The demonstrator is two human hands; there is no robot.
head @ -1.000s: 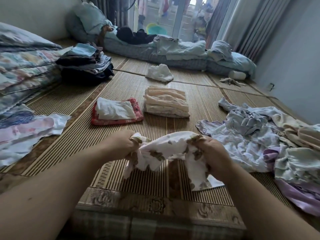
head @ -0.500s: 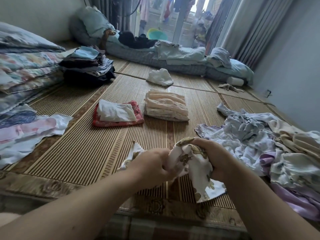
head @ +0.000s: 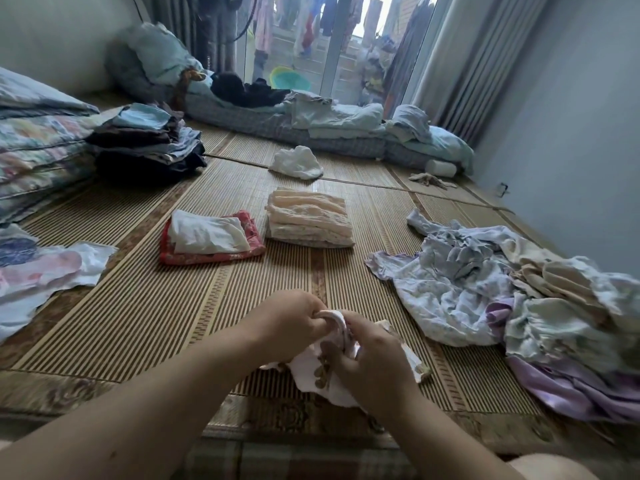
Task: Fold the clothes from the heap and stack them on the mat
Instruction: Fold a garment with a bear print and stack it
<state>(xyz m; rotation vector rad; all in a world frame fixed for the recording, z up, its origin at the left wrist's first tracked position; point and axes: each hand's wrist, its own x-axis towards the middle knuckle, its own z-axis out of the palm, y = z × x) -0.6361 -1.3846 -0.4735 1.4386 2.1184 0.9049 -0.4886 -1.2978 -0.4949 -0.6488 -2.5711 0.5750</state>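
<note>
Both hands: the left hand (head: pixel 291 323) and the right hand (head: pixel 370 362) meet close together low in the view, over the near part of the mat (head: pixel 138 306).
Left fingers (head: pixel 308 317): curled tight, pinching a rolled edge of the small garment (head: pixel 311 375).
Right fingers (head: pixel 337 351): curled round the bunched cloth, touching the left fingers; nothing spread wide.
Small garment: white with brown print, bunched between and under the fingers, its loose part spilling below and to the right of the right hand onto the mat.
Heap (head: pixel 502 292): to the right of the right fingers, near but apart; unfolded pale blue, cream and lilac clothes lying tumbled on the mat.
Cream stack (head: pixel 308 220): straight beyond the fingers, well apart; folded pieces piled flat.
White piece (head: pixel 207 233): beyond and left of the left fingers, folded, lying on a red folded piece (head: pixel 251 249), just beside the cream stack.
Dark stack (head: pixel 149 147): far beyond the left fingers, to the left.
Crumpled white cloth (head: pixel 296 162): farther than the cream stack.
Printed cloth (head: pixel 45 271): far left of the left fingers, lying flat.
</note>
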